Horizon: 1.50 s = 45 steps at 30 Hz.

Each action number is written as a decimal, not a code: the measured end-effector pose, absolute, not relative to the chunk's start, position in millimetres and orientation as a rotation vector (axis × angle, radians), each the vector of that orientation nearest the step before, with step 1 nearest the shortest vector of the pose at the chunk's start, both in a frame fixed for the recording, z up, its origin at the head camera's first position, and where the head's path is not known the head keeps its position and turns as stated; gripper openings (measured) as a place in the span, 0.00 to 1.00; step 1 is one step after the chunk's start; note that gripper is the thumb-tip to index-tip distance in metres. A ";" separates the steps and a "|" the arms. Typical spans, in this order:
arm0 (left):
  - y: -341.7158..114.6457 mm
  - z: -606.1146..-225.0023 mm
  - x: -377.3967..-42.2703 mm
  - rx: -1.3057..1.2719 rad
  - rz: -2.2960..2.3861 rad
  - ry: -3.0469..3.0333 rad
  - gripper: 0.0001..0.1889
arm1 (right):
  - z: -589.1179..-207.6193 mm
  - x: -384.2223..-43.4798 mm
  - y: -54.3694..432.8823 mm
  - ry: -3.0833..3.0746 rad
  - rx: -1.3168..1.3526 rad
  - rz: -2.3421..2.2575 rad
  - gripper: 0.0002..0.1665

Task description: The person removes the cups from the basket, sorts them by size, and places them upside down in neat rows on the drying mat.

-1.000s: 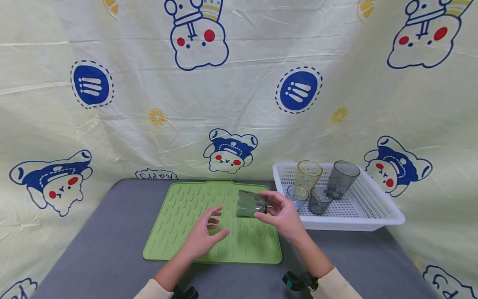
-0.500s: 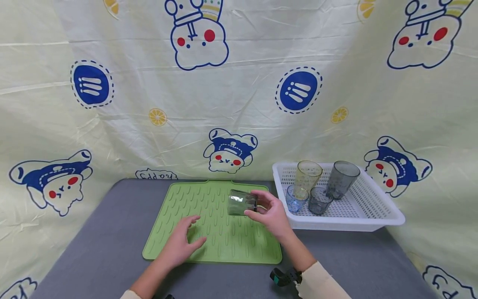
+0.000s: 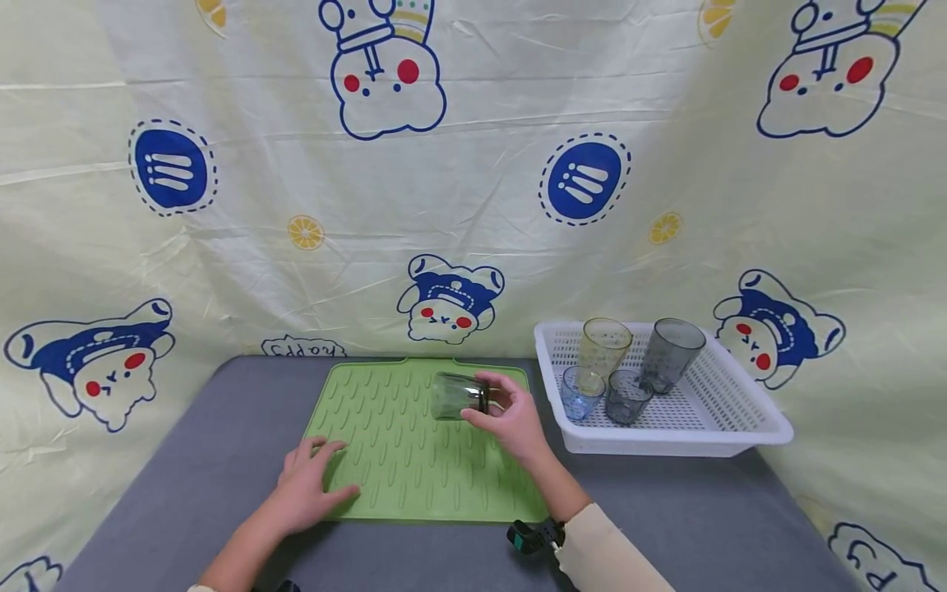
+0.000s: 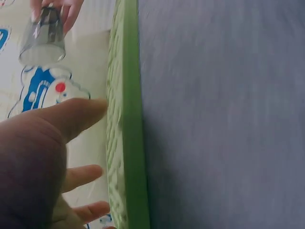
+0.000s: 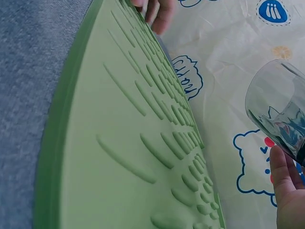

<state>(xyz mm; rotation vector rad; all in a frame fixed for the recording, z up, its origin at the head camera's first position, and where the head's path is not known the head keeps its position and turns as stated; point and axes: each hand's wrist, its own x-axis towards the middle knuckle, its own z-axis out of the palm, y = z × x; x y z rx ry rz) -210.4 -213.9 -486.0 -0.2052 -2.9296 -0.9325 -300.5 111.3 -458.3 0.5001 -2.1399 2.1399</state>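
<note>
My right hand (image 3: pixel 513 419) grips a dark grey glass tumbler (image 3: pixel 453 396) by its base end. The tumbler lies sideways in the air over the green ridged drying mat (image 3: pixel 399 477), its mouth pointing left. In the right wrist view the clear wall of the tumbler (image 5: pixel 276 105) shows above my fingertips (image 5: pixel 281 164). My left hand (image 3: pixel 303 485) is at the mat's left front corner, thumb and fingers spread apart, holding nothing. From the left wrist, the thumb (image 4: pixel 78 117) reaches toward the mat's edge (image 4: pixel 131 143).
A white perforated basket (image 3: pixel 666 444) stands right of the mat. Inside are a yellowish glass (image 3: pixel 605 341), a tall grey glass (image 3: pixel 672 355), a small blue glass (image 3: pixel 580 399) and a small grey glass (image 3: pixel 627 399). A printed curtain (image 3: pixel 488 205) hangs behind the grey table (image 3: pixel 222 436).
My right hand has carried the tumbler leftward over the mat. My left hand has moved left and toward me, down to the mat's corner. The view has shifted slightly.
</note>
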 end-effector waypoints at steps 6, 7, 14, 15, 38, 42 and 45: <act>-229.1 -484.1 -208.3 -0.172 -0.838 -2.992 0.42 | -461.7 -308.3 103.9 -2.111 0.456 2.142 0.36; -231.6 -484.0 -208.4 -0.176 -0.814 -2.987 0.43 | -462.0 -309.5 102.5 -2.110 0.458 2.141 0.35; -255.2 -478.6 -207.6 -0.191 -0.651 -3.045 0.51 | -461.2 -314.2 94.2 -2.137 0.458 2.097 0.36; -258.4 -476.8 -207.8 -0.197 -0.633 -3.069 0.52 | -460.7 -314.7 93.2 -2.146 0.453 2.090 0.36; -275.2 -473.2 -212.5 -0.150 -0.515 -3.303 0.58 | -459.6 -333.6 58.6 -2.279 0.449 1.996 0.38; -274.3 -471.5 -212.4 -0.140 -0.507 -3.310 0.58 | -460.8 -337.3 49.2 -2.334 0.435 1.948 0.37; -273.9 -471.2 -212.5 -0.144 -0.499 -3.303 0.58 | -460.0 -339.8 42.2 -2.366 0.437 1.909 0.37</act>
